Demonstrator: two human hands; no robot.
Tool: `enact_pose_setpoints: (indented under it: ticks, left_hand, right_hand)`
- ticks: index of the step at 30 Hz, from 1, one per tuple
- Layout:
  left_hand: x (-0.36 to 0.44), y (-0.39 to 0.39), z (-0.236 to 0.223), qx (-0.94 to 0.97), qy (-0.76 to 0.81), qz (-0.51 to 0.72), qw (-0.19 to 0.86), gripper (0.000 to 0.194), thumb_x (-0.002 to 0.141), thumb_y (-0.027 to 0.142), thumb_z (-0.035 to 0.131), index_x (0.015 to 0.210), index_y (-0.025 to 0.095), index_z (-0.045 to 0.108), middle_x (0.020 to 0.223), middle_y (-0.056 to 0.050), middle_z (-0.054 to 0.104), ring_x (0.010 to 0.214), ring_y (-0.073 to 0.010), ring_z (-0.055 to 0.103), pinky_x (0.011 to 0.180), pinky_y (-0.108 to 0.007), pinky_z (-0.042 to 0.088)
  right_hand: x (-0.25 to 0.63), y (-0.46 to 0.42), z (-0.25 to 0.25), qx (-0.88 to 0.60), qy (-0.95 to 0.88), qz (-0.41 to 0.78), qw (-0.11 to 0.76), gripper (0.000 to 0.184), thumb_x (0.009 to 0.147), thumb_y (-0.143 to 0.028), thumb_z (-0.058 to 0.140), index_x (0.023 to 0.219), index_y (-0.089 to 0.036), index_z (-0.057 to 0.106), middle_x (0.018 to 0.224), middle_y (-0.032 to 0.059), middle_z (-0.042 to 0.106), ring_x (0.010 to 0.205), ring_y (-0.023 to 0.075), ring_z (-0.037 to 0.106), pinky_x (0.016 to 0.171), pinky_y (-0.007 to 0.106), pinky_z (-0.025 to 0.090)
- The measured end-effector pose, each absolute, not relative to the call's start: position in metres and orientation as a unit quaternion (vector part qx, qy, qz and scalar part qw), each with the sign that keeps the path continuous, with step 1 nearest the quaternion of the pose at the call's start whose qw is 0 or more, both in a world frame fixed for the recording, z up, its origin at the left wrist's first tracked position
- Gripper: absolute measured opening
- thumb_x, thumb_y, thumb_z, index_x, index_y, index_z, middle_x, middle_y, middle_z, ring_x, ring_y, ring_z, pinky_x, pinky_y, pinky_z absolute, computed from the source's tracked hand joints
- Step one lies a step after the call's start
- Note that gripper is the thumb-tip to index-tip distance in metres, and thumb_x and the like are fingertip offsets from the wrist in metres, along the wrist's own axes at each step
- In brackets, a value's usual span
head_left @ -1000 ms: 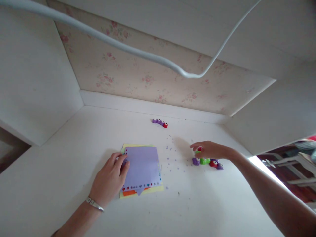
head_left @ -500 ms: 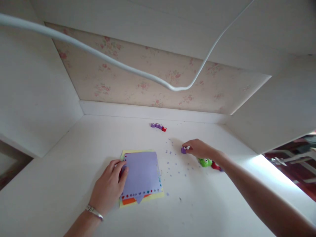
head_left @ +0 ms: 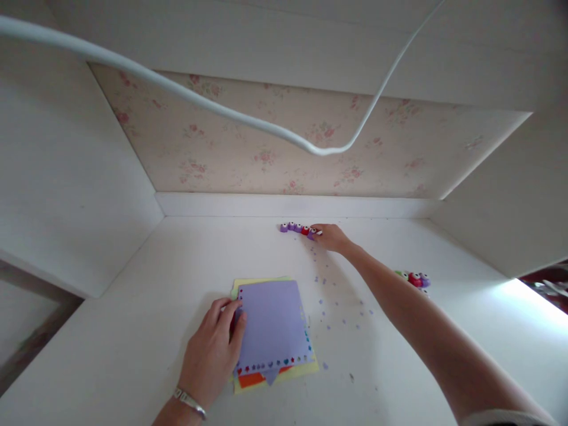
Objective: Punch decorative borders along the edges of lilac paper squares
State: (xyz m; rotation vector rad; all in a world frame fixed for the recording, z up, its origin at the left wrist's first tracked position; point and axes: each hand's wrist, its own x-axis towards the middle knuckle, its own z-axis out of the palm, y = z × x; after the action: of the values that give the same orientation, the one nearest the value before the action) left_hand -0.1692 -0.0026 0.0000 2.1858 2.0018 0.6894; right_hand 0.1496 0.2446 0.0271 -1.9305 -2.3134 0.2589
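My left hand (head_left: 213, 352) lies flat on the left edge of a stack of coloured paper (head_left: 273, 328), fingers spread; a lilac sheet with punched holes along its edge is on top, with yellow and orange sheets under it. My right hand (head_left: 331, 237) is stretched to the back of the white desk, fingers pinched on a small purple punch (head_left: 313, 234) at the right end of a row of small purple and red punches (head_left: 294, 227).
A second group of small punches, green, red and purple (head_left: 414, 278), sits at the right. Punched paper bits (head_left: 331, 305) are scattered right of the stack. A white cable (head_left: 248, 121) hangs overhead. White walls enclose the desk on three sides.
My right hand picked a purple punch from the right-hand group and carried it back and left to the row by the wall. The left hand stayed on the paper.
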Motion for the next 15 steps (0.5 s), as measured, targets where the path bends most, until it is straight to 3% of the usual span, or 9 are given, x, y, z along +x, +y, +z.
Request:
enact_pose_setpoints:
  ticks: [12, 15]
  left_hand:
    - [-0.168, -0.002, 0.004, 0.713, 0.664, 0.217, 0.060, 0.030, 0.100, 0.036, 0.038, 0.115, 0.022, 0.060, 0.120, -0.006, 0.059, 0.097, -0.0187, 0.066, 0.081, -0.034, 0.058]
    - [-0.168, -0.002, 0.004, 0.714, 0.661, 0.221, 0.062, 0.032, 0.100, 0.038, 0.037, 0.116, 0.022, 0.060, 0.120, -0.006, 0.058, 0.098, -0.0192, 0.066, 0.082, -0.034, 0.058]
  right_hand:
    - [0.152, 0.247, 0.023, -0.663, -0.742, 0.060, 0.078, 0.053, 0.093, -0.027, 0.049, 0.145, -0.023, 0.046, 0.120, 0.0077, 0.071, 0.107, 0.0252, 0.067, 0.091, 0.033, 0.050]
    - [0.168, 0.230, 0.035, -0.656, -0.749, 0.053, 0.069, 0.049, 0.093, -0.028, 0.050, 0.141, -0.023, 0.051, 0.130, 0.0067, 0.066, 0.116, 0.0255, 0.062, 0.097, 0.034, 0.047]
